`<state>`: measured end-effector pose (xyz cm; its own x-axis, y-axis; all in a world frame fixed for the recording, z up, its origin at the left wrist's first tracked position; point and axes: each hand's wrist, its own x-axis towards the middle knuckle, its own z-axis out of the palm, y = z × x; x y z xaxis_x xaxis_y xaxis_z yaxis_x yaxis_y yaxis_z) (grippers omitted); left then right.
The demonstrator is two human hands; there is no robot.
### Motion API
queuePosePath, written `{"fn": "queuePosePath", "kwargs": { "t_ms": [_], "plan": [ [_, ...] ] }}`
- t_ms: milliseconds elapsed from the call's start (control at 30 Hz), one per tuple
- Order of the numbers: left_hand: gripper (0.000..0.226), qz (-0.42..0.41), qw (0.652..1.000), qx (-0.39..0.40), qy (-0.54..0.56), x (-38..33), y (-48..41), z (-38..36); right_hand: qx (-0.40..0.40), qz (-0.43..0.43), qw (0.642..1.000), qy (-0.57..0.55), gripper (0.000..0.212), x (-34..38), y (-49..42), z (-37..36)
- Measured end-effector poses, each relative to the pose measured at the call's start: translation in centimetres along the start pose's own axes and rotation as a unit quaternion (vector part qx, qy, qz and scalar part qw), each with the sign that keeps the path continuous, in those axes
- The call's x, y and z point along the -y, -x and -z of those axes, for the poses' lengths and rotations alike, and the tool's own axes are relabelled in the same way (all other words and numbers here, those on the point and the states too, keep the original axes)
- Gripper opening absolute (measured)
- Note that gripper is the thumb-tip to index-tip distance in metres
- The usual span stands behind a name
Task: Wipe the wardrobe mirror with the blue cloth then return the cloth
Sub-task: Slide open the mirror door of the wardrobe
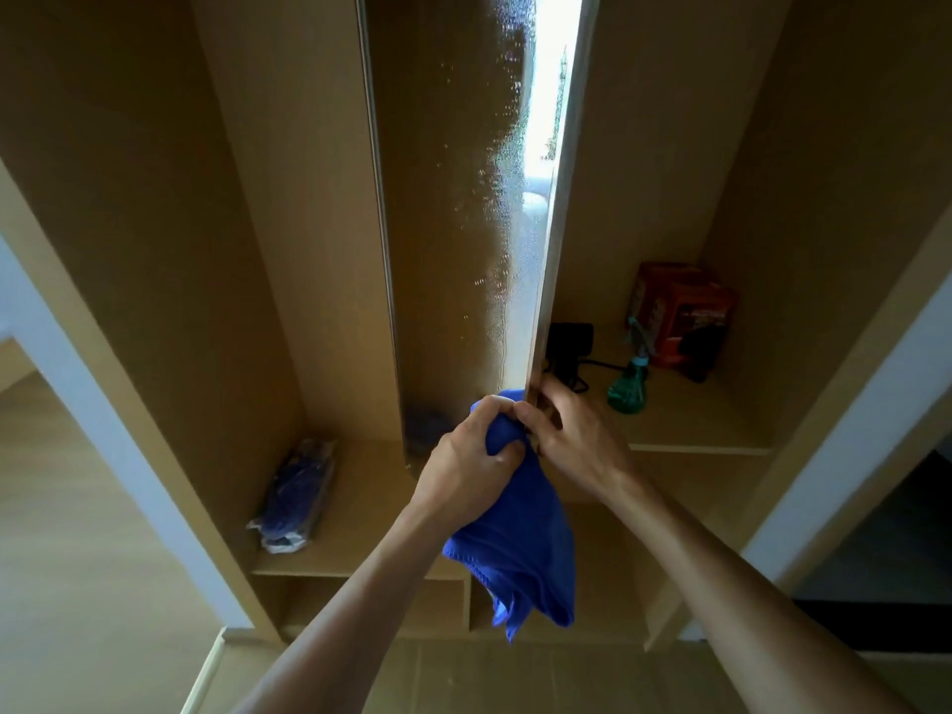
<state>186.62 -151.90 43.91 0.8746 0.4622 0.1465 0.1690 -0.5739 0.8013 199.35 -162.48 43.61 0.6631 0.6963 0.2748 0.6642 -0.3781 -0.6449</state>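
Observation:
The tall, narrow wardrobe mirror (463, 208) stands edge-on in the middle of the open wardrobe, its glass speckled with spray droplets. My left hand (466, 458) is shut on the blue cloth (515, 548), bunched at the mirror's lower end, with most of the cloth hanging down below my fist. My right hand (572, 435) grips the mirror panel's wooden edge (559, 198) just to the right of the cloth, fingers wrapped around it.
A green spray bottle (628, 381), a red box (680, 311) and a black device with a cable (569, 342) sit on the right shelf. A plastic-wrapped blue bundle (293, 497) lies on the lower left shelf. Wooden partitions flank the mirror.

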Motion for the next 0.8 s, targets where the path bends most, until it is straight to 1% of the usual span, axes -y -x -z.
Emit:
{"fn": "queuePosePath", "kwargs": {
  "t_ms": [100, 233, 333, 600, 800],
  "plan": [
    [0.031, 0.008, 1.0, -0.009, 0.003, -0.7, -0.6, -0.9, -0.015, -0.003, 1.0, 0.0, 0.028, -1.0, -0.3, 0.2],
    [0.032, 0.015, 1.0, -0.012, -0.003, -1.5, -1.6, -2.0, -0.031, -0.016, 0.999, -0.005, 0.02, -2.5, -0.9, 0.2],
    [0.035, 0.018, 1.0, -0.005, -0.008, -1.7, -2.4, -2.8, -0.042, -0.02, 0.999, 0.002, 0.023, -3.3, -1.4, 0.6],
    [0.045, 0.025, 1.0, -0.005, -0.013, -2.3, -4.3, -4.5, -0.035, -0.038, 0.999, 0.013, 0.025, -4.5, -2.8, 2.1],
    [0.048, 0.029, 0.999, -0.01, -0.018, -2.7, -6.0, -5.5, -0.034, -0.045, 0.998, 0.022, 0.026, -5.7, -4.1, 2.5]
  ]
}}
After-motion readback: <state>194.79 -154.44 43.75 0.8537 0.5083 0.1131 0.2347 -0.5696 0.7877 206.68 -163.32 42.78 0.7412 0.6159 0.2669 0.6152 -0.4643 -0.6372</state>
